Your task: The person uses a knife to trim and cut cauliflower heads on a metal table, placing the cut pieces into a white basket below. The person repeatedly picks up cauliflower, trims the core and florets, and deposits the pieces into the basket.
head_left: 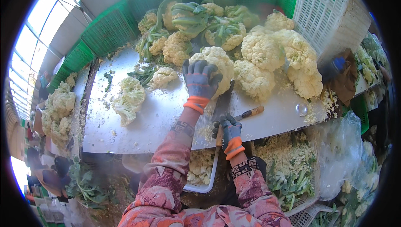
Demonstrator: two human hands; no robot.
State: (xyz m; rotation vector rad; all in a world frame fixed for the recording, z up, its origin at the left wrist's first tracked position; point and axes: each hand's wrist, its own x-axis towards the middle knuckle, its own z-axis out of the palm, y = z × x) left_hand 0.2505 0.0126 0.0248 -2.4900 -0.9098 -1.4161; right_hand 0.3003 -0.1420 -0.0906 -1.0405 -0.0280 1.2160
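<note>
Pink-patterned sleeves (165,179) extend toward the cauliflower head (222,62), clasped on its near-left face by the spread-fingered left hand (201,79), while the right hand (229,130), farther from it, grips a broad knife (222,105), long axis pointing away toward the head's right edge.

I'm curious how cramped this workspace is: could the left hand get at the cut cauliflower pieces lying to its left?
Probably yes. The left hand is on a whole cauliflower head and would have to leave it, but mostly bare tabletop separates it from the cut cauliflower pieces.
</note>
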